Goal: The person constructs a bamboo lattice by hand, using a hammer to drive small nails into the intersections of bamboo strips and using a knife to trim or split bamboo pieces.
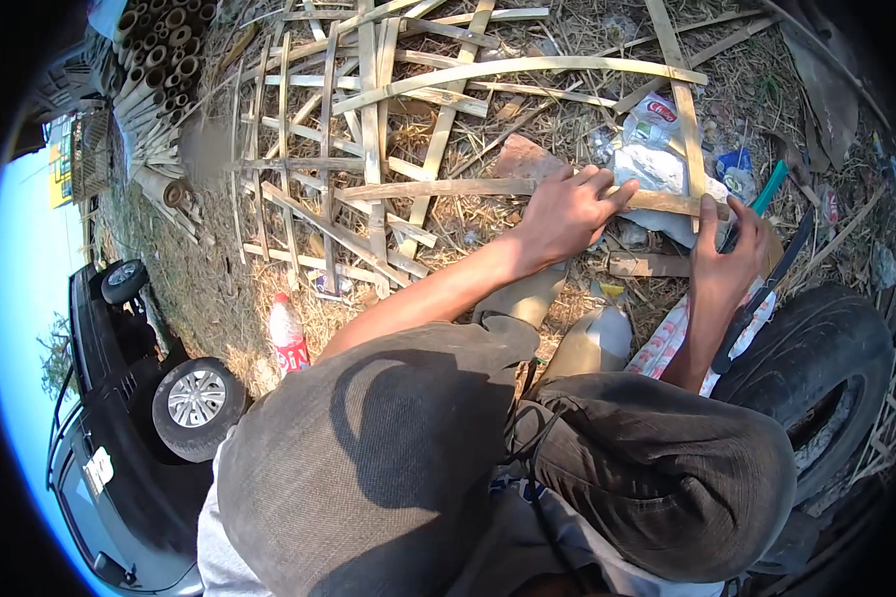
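Observation:
A flat bamboo strip [438, 188] runs sideways in front of me, its left part lying over a woven lattice of bamboo strips [371, 129]. My left hand [574, 211] is closed around it right of its middle, fingers curled over the top. At its right end, my right hand [724, 251] grips with thumb and fingertips, beside the crossing with an upright bamboo strip [682, 109]. Which strip lies on top there is hard to make out. A green handle-like piece [770, 187] sits just beyond the right fingers; what it belongs to is partly hidden.
Crumpled plastic wrappers [657, 124] and a brick-like block [524, 159] lie beyond my hands. A black tyre [816, 368] rests at my right. By my left knee stands a red-capped bottle [287, 333]. Cut bamboo poles [154, 70] are stacked far left, above a dark vehicle [119, 418].

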`<state>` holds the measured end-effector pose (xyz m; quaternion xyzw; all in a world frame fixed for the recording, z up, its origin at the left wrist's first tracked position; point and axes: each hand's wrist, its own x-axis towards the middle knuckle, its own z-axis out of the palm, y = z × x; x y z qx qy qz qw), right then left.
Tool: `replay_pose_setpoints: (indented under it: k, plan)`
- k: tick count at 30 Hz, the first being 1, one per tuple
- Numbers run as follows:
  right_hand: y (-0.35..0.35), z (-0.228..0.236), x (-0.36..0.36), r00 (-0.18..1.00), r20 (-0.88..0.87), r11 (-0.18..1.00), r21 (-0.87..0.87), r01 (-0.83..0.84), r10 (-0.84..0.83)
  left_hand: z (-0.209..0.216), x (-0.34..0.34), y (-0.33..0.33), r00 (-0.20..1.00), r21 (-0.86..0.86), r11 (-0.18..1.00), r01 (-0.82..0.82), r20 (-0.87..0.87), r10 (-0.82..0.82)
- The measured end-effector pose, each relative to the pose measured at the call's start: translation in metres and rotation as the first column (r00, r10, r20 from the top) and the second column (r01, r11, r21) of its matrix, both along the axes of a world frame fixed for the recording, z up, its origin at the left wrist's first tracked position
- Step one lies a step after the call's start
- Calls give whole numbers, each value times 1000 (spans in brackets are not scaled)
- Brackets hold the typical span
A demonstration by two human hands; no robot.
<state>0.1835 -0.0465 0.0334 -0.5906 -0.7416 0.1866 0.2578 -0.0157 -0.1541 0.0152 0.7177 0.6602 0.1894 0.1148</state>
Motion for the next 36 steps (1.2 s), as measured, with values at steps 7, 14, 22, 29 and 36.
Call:
replay_pose_setpoints:
  k: [7,14,22,29,36]
  plan:
    - [89,1,-64,904,279,901,-382,-204,323,15,3,-4,997,-101,993,-67,20,69]
    - [94,-24,-46,907,-65,785,-478,-394,415,28,9,-5,996,-39,995,-92,4,92]
    - [61,-3,-35,974,24,933,-293,-210,227,46,-11,3,984,146,985,97,-159,-74]
    - [71,-15,-8,997,-36,833,-548,-76,67,26,-18,39,976,191,957,217,-25,-216]
    - [90,-28,4,958,-130,632,-727,-267,255,14,-29,28,985,112,979,173,10,-175]
